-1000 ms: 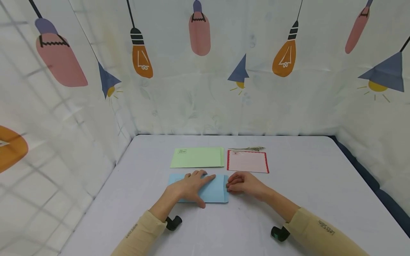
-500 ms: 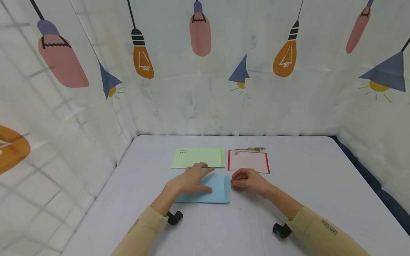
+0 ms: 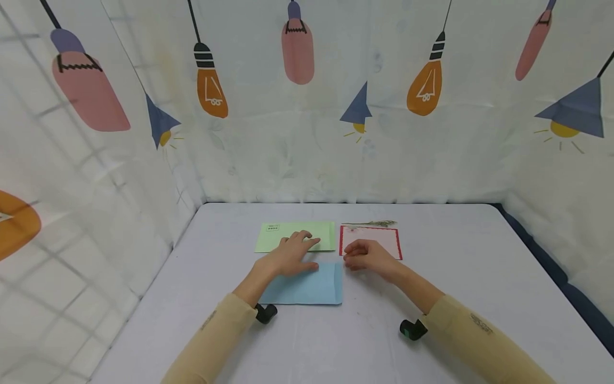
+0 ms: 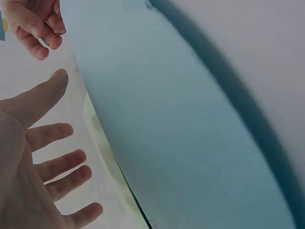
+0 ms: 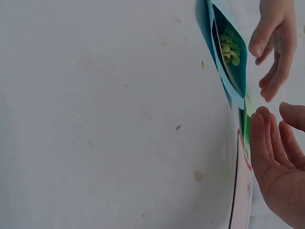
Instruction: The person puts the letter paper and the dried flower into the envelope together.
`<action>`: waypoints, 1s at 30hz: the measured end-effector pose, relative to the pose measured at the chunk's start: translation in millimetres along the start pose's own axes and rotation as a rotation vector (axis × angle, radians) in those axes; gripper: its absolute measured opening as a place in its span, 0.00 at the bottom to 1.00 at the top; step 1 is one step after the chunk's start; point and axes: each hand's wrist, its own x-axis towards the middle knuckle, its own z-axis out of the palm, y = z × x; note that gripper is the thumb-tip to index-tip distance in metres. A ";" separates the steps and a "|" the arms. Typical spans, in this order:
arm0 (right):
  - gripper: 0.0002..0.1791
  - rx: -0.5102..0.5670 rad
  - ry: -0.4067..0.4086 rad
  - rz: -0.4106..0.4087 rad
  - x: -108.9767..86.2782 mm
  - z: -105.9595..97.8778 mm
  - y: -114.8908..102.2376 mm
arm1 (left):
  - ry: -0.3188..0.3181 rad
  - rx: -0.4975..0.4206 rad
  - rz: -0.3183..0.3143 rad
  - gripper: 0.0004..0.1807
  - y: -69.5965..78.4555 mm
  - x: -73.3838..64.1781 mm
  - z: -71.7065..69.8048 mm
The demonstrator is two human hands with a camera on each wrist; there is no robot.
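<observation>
A light blue envelope (image 3: pixel 302 290) lies flat at the table's middle. Its right-hand mouth gapes in the right wrist view, with yellow-green dried flowers (image 5: pixel 230 49) and a pale card edge inside. My left hand (image 3: pixel 293 256) hovers with spread fingers over the blue envelope's far edge and the green envelope (image 3: pixel 268 243); it holds nothing. To the right, my right hand (image 3: pixel 370 258) is near the near-left corner of a pinkish card with a red border (image 3: pixel 376 234). Its fingers are loosely bent, and nothing shows between them in the right wrist view (image 5: pixel 281 162).
A dried sprig (image 3: pixel 379 223) lies along the far edge of the red-bordered card. Small plant crumbs (image 5: pixel 178 127) dot the white tablecloth (image 3: pixel 460 256). Behind the table hangs a curtain (image 3: pixel 268 154) printed with lamps.
Both hands have moved away from me, toward the table's far side. The left hand has lifted off the blue envelope, and the right hand has left its right edge.
</observation>
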 end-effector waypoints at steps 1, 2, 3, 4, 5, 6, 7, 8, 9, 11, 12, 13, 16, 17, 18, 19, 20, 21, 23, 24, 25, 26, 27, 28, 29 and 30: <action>0.19 0.003 0.011 0.006 2.4 0.0 -1.1 | 0.005 0.001 -0.004 0.40 -0.3 2.7 -0.1; 0.19 0.003 0.021 0.012 4.7 0.2 -2.3 | 0.007 0.000 -0.011 0.40 -0.8 5.2 0.0; 0.19 0.001 0.031 0.018 7.2 0.5 -3.2 | 0.011 -0.003 -0.018 0.39 -1.6 7.8 0.2; 0.20 -0.004 0.040 0.024 9.7 0.8 -4.2 | 0.015 -0.007 -0.029 0.39 -2.6 10.5 0.6; 0.20 -0.004 0.047 0.031 12.3 1.0 -5.0 | 0.020 -0.005 -0.039 0.39 -3.9 13.2 1.3; 0.20 -0.005 0.054 0.038 14.8 1.4 -5.8 | 0.023 0.002 -0.049 0.39 -5.1 15.6 1.4; 0.20 -0.001 0.061 0.045 17.2 1.8 -6.8 | 0.024 0.012 -0.061 0.39 -6.7 18.2 1.6; 0.21 0.003 0.066 0.050 19.6 2.2 -7.7 | 0.024 0.025 -0.074 0.40 -8.4 20.9 1.8; 0.21 0.011 0.070 0.056 21.9 2.5 -8.4 | 0.022 0.037 -0.086 0.40 -10.2 23.5 1.4; 0.21 0.027 0.082 0.063 26.3 3.1 -9.9 | 0.016 0.055 -0.103 0.41 -13.7 28.7 -0.3; 0.21 0.038 0.086 0.062 28.6 3.7 -10.5 | 0.009 0.063 -0.112 0.42 -15.5 31.2 -1.7; 0.21 0.048 0.090 0.061 30.9 4.1 -11.1 | 0.002 0.064 -0.121 0.43 -17.3 33.5 -3.4; 0.23 0.063 0.107 0.060 37.7 5.6 -12.4 | -0.029 0.048 -0.144 0.46 -22.9 39.9 -8.6; 0.23 0.073 0.115 0.065 39.9 6.3 -12.8 | -0.041 0.043 -0.149 0.47 -24.9 41.5 -10.2; 0.23 0.077 0.123 0.067 42.1 6.8 -12.8 | -0.053 0.034 -0.151 0.48 -26.9 43.1 -11.6; 0.23 0.076 0.132 0.074 43.9 7.3 -13.1 | -0.068 0.030 -0.153 0.49 -29.0 44.5 -12.6; 0.23 0.074 0.137 0.079 45.7 7.9 -12.9 | -0.083 0.024 -0.153 0.49 -31.2 45.7 -13.2; 0.23 0.082 0.143 0.084 47.5 8.3 -12.4 | -0.094 0.018 -0.149 0.50 -33.3 46.8 -13.5; 0.23 0.090 0.148 0.089 50.6 9.0 -11.2 | -0.113 0.004 -0.143 0.51 -37.2 48.8 -14.0; 0.23 0.091 0.148 0.090 52.4 9.0 -10.1 | -0.120 -0.004 -0.143 0.52 -38.9 49.8 -13.7; 0.23 0.094 0.148 0.088 53.7 9.1 -9.4 | -0.126 -0.007 -0.143 0.52 -40.6 50.8 -13.1; 0.23 0.099 0.148 0.088 55.0 9.0 -8.1 | -0.130 -0.018 -0.145 0.53 -42.0 51.6 -12.8; 0.23 0.104 0.153 0.088 56.0 8.9 -7.2 | -0.134 -0.031 -0.149 0.53 -42.9 52.2 -12.6; 0.23 0.110 0.155 0.088 56.8 9.0 -6.6 | -0.139 -0.040 -0.154 0.54 -43.8 52.9 -12.5; 0.23 0.112 0.159 0.089 57.9 9.1 -5.9 | -0.146 -0.044 -0.160 0.54 -44.8 53.4 -12.3; 0.23 0.099 0.165 0.088 59.0 9.3 -5.1 | -0.154 -0.050 -0.168 0.54 -45.4 53.8 -12.3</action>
